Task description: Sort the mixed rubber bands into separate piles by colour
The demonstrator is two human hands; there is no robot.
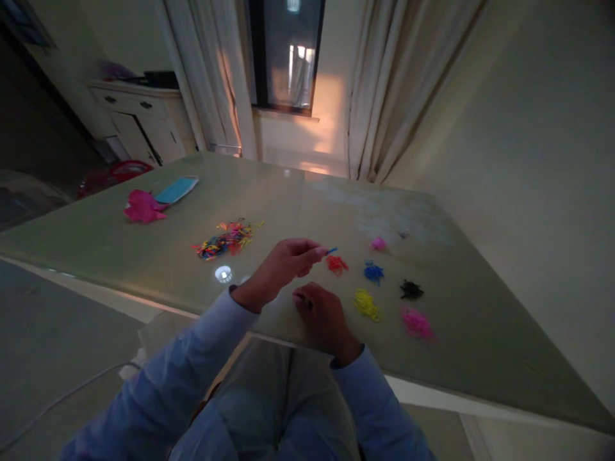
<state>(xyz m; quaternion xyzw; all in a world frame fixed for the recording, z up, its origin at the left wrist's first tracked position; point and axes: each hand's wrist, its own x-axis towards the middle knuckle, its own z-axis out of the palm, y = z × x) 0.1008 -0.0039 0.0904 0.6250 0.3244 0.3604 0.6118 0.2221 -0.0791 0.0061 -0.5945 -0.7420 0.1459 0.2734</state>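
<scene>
My left hand (294, 261) is held above the table, its thumb and fingers pinching a thin blue rubber band (332, 251) that sticks out past the fingertips. Just beyond it lies a small pile of red rubber bands (337, 265). My right hand (321, 314) rests near the table's front edge with curled fingers; what they hold, if anything, is hidden. To its right are separate piles of yellow bands (366, 304), blue bands (373, 272), black bands (412, 290) and pink bands (417, 323). A mixed heap of coloured bands (227, 241) lies left of my left hand.
A crumpled pink wrapper (144, 207) and a light blue face mask (177, 190) lie at the table's far left. A small pink piece (378, 244) sits beyond the blue pile. The glossy table (298, 192) reflects a lamp. Curtains and a cabinet (139, 115) stand behind.
</scene>
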